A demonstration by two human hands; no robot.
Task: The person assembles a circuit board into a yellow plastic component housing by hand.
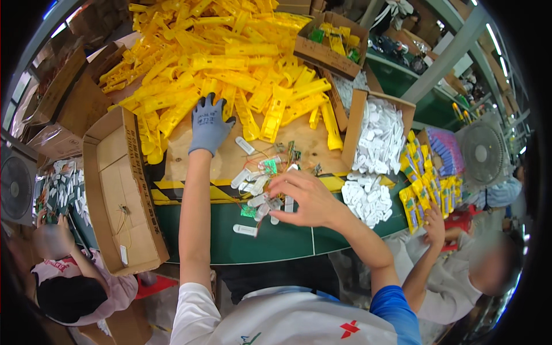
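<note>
My left hand (210, 125), in a grey glove with dark fingertips, reaches to the near edge of a big heap of yellow plastic shells (230, 63). Its fingers are spread, and the tips touch or lie just over the shells. My bare right hand (305, 197) curves over a scatter of small white plastic pieces, wires and green circuit boards (268, 167). Thumb and fingers close around a small part whose kind I cannot make out. Near the thumb lie another green board (248, 211) and a white oblong piece (245, 230).
An open cardboard box (109, 190) at left holds a wired part. At right are a box of white pieces (379, 132), a loose white pile (367, 198) and yellow packages (422, 190). Another carton (330, 43) stands behind. Co-workers sit at left (75, 282) and right (454, 276).
</note>
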